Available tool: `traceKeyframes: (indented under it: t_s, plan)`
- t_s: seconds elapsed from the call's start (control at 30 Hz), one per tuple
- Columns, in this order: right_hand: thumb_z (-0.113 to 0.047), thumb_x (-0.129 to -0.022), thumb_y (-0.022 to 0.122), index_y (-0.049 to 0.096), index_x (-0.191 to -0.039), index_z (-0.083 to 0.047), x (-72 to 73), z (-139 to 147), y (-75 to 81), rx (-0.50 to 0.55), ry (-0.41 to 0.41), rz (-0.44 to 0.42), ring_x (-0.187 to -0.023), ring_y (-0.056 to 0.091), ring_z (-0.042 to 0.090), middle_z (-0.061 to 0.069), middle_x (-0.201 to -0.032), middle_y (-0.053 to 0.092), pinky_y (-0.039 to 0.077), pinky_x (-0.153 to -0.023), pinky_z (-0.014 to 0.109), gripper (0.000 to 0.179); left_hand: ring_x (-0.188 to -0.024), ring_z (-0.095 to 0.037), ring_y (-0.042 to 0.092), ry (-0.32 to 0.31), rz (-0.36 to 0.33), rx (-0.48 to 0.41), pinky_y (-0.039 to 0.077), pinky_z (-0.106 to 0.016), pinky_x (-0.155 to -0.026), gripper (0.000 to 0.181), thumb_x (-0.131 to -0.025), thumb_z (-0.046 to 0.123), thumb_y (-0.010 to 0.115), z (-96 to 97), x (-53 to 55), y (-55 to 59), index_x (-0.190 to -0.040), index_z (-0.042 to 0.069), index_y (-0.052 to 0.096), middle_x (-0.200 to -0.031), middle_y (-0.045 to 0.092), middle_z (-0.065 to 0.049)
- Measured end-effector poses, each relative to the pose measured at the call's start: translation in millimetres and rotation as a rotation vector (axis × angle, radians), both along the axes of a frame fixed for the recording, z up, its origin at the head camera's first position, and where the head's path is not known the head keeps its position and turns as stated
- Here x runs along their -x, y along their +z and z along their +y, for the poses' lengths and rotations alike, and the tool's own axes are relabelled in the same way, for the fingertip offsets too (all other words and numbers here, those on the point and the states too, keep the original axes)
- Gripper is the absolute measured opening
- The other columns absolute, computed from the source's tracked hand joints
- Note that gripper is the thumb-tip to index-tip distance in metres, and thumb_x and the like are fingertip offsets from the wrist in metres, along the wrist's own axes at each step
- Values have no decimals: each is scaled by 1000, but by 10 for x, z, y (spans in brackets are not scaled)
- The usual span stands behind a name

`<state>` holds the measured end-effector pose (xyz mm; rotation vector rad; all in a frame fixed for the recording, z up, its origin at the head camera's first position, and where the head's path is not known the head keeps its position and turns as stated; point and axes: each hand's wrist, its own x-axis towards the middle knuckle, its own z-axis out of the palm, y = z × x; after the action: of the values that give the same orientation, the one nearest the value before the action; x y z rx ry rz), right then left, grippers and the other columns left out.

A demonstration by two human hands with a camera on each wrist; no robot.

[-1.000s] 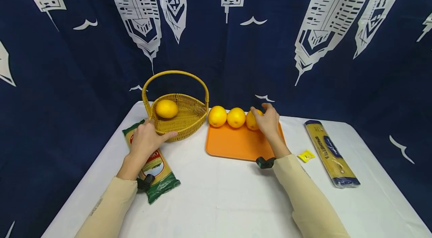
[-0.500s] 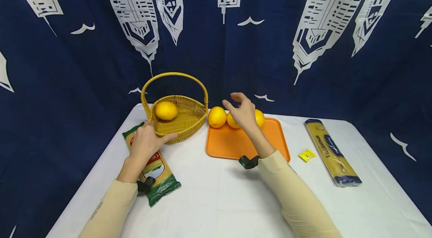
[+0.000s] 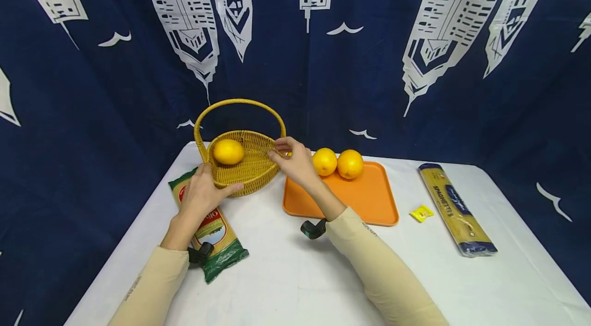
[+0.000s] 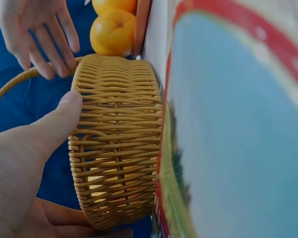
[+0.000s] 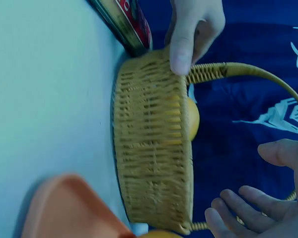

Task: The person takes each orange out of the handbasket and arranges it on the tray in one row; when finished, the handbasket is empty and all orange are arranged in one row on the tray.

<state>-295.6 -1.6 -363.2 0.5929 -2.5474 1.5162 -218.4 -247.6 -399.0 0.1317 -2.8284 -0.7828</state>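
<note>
My left hand [image 3: 201, 192] holds the near left side of a yellow wicker basket [image 3: 254, 159], thumb on the rim and fingers around its end. Inside the basket, at the left, lies an oval yellow-orange fruit [image 3: 228, 152]. My right hand [image 3: 297, 164] is over the basket's right end by the handle, fingers spread and holding nothing, as the right wrist view shows. Two oranges [image 3: 324, 161] sit along the back of an orange tray [image 3: 355, 203]. A third orange is mostly hidden behind my right hand. Under my left forearm lies a green and gold packet [image 3: 217, 233].
To the right of the tray are a small yellow wrapped piece [image 3: 421, 213] and a long spaghetti pack [image 3: 457, 210]. A white cloth covers the table [image 3: 286, 274]. Behind it hangs a dark blue printed curtain [image 3: 323, 84].
My right hand has let go of the rightmost orange and moved left across the tray to the basket's right end. My left hand has stayed on the basket.
</note>
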Motion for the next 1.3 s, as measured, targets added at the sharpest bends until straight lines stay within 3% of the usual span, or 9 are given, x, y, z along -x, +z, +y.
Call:
traceKeyframes:
  t_s: [0.33,0.5,0.67,0.9,1.07,1.3]
  plan:
    - [-24,-99,74,65,-135,-3,55,-423,-52,-37,59,-31,-126,67,29,11,-134,71,49,-113,42,43,-111,-51,65,15,41,27,57,-60,-91,111,-85,62,81,-13,-5,-43,-150,-17,40,-135,56,-35]
    - [-26,-99,75,65,-137,-6,82,-600,-90,-30,53,-58,-128,65,27,9,-136,69,52,-110,40,45,-99,-46,67,9,71,30,60,-57,-84,105,-86,62,80,-29,-14,-70,-146,-17,45,-125,59,-32]
    - [-32,-98,75,61,-144,-8,151,-726,-178,-36,30,-69,-134,61,24,9,-142,66,52,-111,40,54,-114,-54,64,-1,50,30,56,-62,-95,110,-89,62,78,-33,1,-47,-151,-19,37,-142,52,-38]
    - [-31,-97,77,53,-152,-8,261,-815,-229,-41,43,-58,-139,58,28,11,-153,58,51,-113,42,64,-139,-60,46,-7,-12,33,44,-65,-113,118,-90,64,75,10,32,-6,-156,-20,26,-161,29,-43]
    - [-32,-96,78,46,-158,-8,300,-937,-229,-47,48,-44,-147,50,28,13,-158,53,41,-122,43,73,-137,-59,49,0,2,31,46,-65,-110,117,-89,63,76,-3,33,15,-156,-20,27,-161,31,-42]
    - [-43,-94,80,40,-162,-11,343,-1072,-272,-183,36,3,-152,44,32,9,-163,47,34,-126,49,85,-138,-60,47,-5,-15,30,45,-66,-111,118,-90,64,75,-11,20,15,-157,-20,25,-162,28,-43]
